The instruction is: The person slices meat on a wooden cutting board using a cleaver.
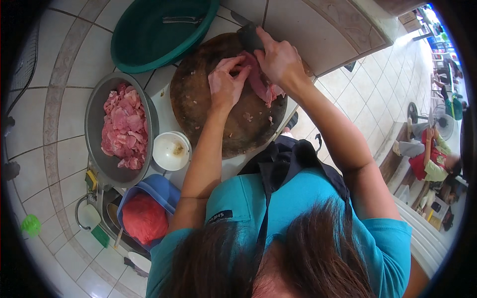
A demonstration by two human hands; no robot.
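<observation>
A long strip of raw meat (257, 78) lies across the right side of a round wooden chopping board (201, 108). My left hand (228, 80) has its fingertips bent against the upper part of the strip. In my right hand (281, 61) is a cleaver (249, 37) with a dark, wide blade, its handle hidden by my palm. The right index finger lies along the blade, which stands at the strip's far end. Small meat scraps (248, 116) dot the board.
Left of the board stand a grey basin (153, 134) of cut meat (126, 123), a white bowl (169, 151) and a blue container (160, 186) holding a red plastic bag (145, 218). A green basin (149, 63) stands behind. A person (428, 156) sits far right.
</observation>
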